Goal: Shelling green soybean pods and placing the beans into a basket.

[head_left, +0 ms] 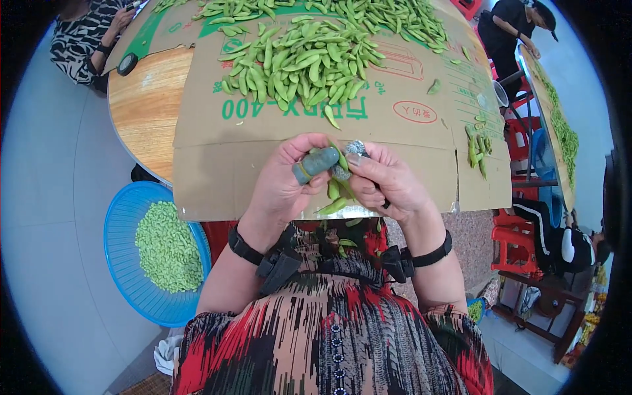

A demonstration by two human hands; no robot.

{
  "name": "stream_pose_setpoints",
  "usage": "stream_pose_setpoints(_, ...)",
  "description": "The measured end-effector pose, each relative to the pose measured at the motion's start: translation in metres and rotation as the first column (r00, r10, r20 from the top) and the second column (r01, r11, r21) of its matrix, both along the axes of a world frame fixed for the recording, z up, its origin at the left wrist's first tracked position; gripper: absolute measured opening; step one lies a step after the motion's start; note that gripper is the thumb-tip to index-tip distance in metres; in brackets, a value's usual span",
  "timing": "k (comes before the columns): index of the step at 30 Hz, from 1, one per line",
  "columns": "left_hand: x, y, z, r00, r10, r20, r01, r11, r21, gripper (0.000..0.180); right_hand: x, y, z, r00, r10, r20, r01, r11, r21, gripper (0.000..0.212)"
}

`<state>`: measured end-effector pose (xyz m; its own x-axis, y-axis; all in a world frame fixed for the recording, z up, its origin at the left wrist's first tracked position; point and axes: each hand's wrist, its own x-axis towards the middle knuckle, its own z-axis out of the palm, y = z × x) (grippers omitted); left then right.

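Note:
My left hand point(275, 176) is closed, pinching a green soybean pod point(342, 158) over the table's near edge. A grey-green rubber finger cover point(317, 163) sits on its thumb. From the other side my right hand point(390, 178) meets it, closed at the same pod. Silvery, crinkled wrapping point(356, 147) shows at its fingertips, and a dark bit peeks out under its lower fingers; I cannot make out what that is. Just below both hands lie more pods point(334, 207) at the cardboard's edge. A large heap of pods point(306, 62) lies beyond the hands.
Flattened cardboard point(217, 164) covers much of the wooden table point(148, 99). A blue basket point(122, 263) of shelled beans point(168, 247) stands at left. Several loose pods point(480, 151) lie at right. Other people sit around, near red stools point(515, 240) and a second table with greens point(559, 125).

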<state>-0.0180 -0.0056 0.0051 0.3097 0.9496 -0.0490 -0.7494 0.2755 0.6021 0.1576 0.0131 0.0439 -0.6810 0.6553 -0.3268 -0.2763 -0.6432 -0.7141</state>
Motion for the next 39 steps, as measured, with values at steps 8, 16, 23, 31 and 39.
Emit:
stream_pose_setpoints(8,0.0,-0.002,-0.007,0.966,0.24,-0.092,-0.239,0.971,0.022,0.016,-0.003,-0.012,0.009,0.978,-0.032,0.208,-0.015,0.976,0.219,0.023)
stream_pose_setpoints(16,0.002,0.001,-0.006,0.96,0.205,-0.193,-0.196,0.979,0.065,0.017,-0.005,-0.007,-0.004,0.967,-0.118,0.226,0.079,0.982,0.174,0.014)
stream_pose_setpoints(23,-0.006,0.0,-0.005,0.995,-0.024,0.096,0.031,0.997,-0.077,0.016,-0.002,-0.01,-0.003,0.994,-0.05,-0.093,0.031,0.981,-0.191,0.014)
stream_pose_setpoints(31,0.009,0.001,-0.007,0.881,0.198,-0.43,-0.154,0.979,0.136,0.02,-0.013,-0.005,-0.007,0.873,-0.253,0.418,0.072,0.913,0.402,0.014)
stream_pose_setpoints(39,0.005,-0.002,0.0,0.916,0.306,-0.261,-0.294,0.952,0.085,0.022,-0.011,0.028,-0.005,0.74,-0.431,0.516,-0.072,0.712,0.699,0.018)
